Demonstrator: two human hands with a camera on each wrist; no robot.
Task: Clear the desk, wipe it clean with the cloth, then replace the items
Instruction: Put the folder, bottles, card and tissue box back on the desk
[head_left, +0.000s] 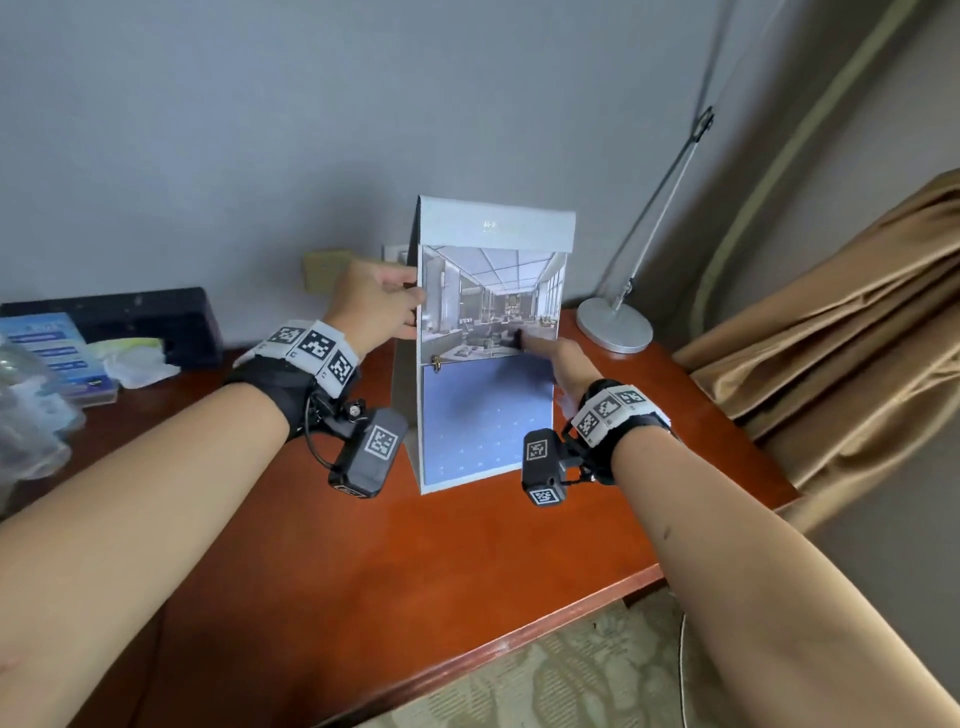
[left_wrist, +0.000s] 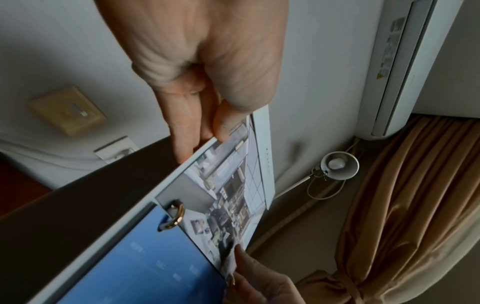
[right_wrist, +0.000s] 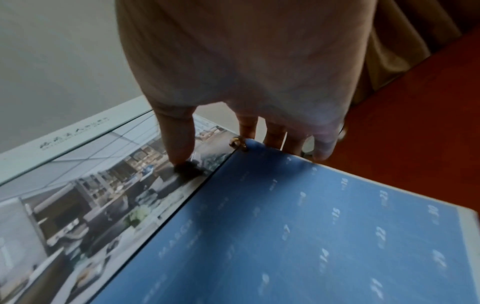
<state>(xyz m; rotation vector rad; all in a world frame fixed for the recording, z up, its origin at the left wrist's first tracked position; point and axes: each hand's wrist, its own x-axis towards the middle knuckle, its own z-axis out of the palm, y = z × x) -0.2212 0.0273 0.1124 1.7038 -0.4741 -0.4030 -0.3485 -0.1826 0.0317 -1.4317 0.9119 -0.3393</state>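
A tent-shaped desk calendar (head_left: 488, 364) with a photo page above and a blue date page below stands upright near the back of the red-brown desk (head_left: 415, 571). My left hand (head_left: 410, 296) pinches its left edge, thumb on the front and fingers behind, as the left wrist view shows on the calendar (left_wrist: 228, 195). My right hand (head_left: 545, 353) grips the right edge by the gold ring; in the right wrist view its thumb (right_wrist: 179, 152) presses the photo page of the calendar (right_wrist: 233, 236) and the fingers curl behind. A crumpled white and green cloth (head_left: 135, 358) lies far left.
A silver lamp base (head_left: 615, 327) stands just right of the calendar, its stem rising along the wall. At the left are a black box (head_left: 145, 317), a blue pack (head_left: 52, 353) and a clear plastic bag (head_left: 26, 415). A tan curtain (head_left: 831, 338) hangs beyond the desk's right edge.
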